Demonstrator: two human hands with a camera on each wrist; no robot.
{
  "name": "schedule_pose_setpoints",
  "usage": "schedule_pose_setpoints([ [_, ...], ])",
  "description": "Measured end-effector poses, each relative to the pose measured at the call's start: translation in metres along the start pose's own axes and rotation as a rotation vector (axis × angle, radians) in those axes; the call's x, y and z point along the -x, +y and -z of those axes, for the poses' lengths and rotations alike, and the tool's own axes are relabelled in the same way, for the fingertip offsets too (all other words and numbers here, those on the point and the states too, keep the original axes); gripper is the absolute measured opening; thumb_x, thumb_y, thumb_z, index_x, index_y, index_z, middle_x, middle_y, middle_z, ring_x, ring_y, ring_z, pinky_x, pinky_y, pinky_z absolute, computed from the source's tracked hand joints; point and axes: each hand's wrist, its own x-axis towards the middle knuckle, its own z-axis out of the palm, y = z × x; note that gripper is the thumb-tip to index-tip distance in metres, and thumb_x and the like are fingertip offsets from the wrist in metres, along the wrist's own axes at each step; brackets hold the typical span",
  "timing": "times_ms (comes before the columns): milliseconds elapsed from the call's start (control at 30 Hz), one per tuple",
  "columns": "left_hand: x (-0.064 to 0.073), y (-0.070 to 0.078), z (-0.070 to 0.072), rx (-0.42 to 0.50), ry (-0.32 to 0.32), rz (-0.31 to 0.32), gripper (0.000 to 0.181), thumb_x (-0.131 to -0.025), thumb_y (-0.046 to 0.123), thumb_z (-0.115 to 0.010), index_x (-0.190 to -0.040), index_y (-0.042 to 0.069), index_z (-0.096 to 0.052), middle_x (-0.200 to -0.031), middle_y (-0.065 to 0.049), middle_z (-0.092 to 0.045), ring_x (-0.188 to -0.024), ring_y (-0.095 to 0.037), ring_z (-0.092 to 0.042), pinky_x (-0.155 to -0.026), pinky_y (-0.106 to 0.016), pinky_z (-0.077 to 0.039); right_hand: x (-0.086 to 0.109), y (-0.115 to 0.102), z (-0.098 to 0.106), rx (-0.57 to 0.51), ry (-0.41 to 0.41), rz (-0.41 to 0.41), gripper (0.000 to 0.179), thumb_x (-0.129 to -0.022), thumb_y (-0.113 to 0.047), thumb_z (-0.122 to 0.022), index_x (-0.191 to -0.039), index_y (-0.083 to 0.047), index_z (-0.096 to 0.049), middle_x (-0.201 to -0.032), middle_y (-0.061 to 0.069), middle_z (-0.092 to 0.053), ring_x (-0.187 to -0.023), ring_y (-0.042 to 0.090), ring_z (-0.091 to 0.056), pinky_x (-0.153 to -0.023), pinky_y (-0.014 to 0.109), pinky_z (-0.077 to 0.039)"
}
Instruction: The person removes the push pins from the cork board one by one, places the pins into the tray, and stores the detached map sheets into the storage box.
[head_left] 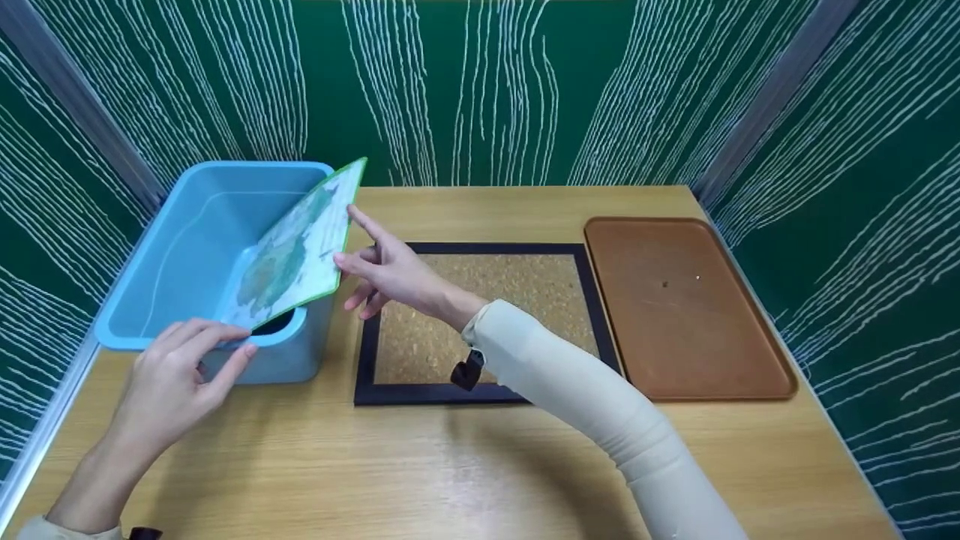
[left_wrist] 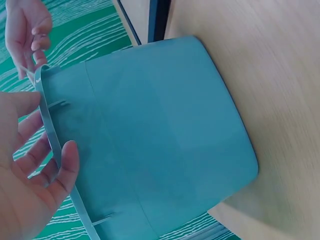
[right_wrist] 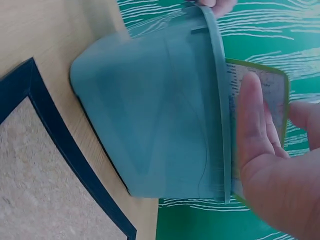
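A thin, green-edged board (head_left: 289,251) with a blue-green, map-like print leans at a slant in the mouth of a blue plastic tub (head_left: 202,210), its upper corner above the rim. My right hand (head_left: 397,274) pinches the board's right edge, index finger and thumb at the edge, other fingers loosely bent. In the right wrist view, small printed lines show on the board (right_wrist: 260,82). My left hand (head_left: 169,379) grips the tub's front rim, thumb outside and fingers over it. Its index fingertip is right at the board's lower corner. The left wrist view shows the tub's outer wall (left_wrist: 145,130).
A cork board (head_left: 487,322) with a black frame lies on the wooden table (head_left: 360,465) right of the tub, partly under my right forearm. Beside it lies a brown tray (head_left: 690,322). Green walls (head_left: 585,90) with white lines enclose the table.
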Motion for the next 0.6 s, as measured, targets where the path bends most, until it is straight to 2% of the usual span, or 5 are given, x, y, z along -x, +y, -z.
schedule_pose_setpoints([
  [267, -0.0006, 0.0003, -0.0003, 0.003, -0.007, 0.001, 0.027, -0.085, 0.024, -0.084, -0.107, 0.01, -0.077, -0.104, -0.006, -0.071, -0.09, -0.023, -0.057, -0.059, -0.025, -0.049, -0.0055, 0.0002, -0.0052, 0.06, 0.028, -0.003, 0.076, -0.105, -0.032, -0.057, -0.165, -0.032, -0.01, -0.11, 0.014, -0.068, -0.07, 0.028, -0.072, -0.056, 0.038, -0.059],
  [467, -0.0017, 0.0007, 0.001, -0.021, 0.004, -0.024, 0.025, -0.085, 0.022, -0.084, -0.105, 0.009, -0.078, -0.1, -0.006, -0.071, -0.088, -0.023, -0.058, -0.057, -0.028, -0.049, -0.0057, 0.0064, -0.0104, 0.045, 0.01, 0.002, 0.077, -0.107, -0.033, -0.052, -0.165, -0.032, -0.002, -0.114, 0.027, -0.065, -0.067, 0.027, -0.071, -0.055, 0.036, -0.058],
  [600, -0.0013, 0.0005, 0.0009, -0.021, 0.002, -0.018, 0.025, -0.085, 0.022, -0.084, -0.105, 0.009, -0.078, -0.1, -0.006, -0.071, -0.088, -0.023, -0.058, -0.057, -0.027, -0.048, -0.0037, 0.0085, -0.0105, 0.049, 0.002, 0.007, 0.075, -0.107, -0.034, -0.05, -0.164, -0.034, -0.001, -0.114, 0.027, -0.065, -0.067, 0.028, -0.07, -0.056, 0.037, -0.059],
])
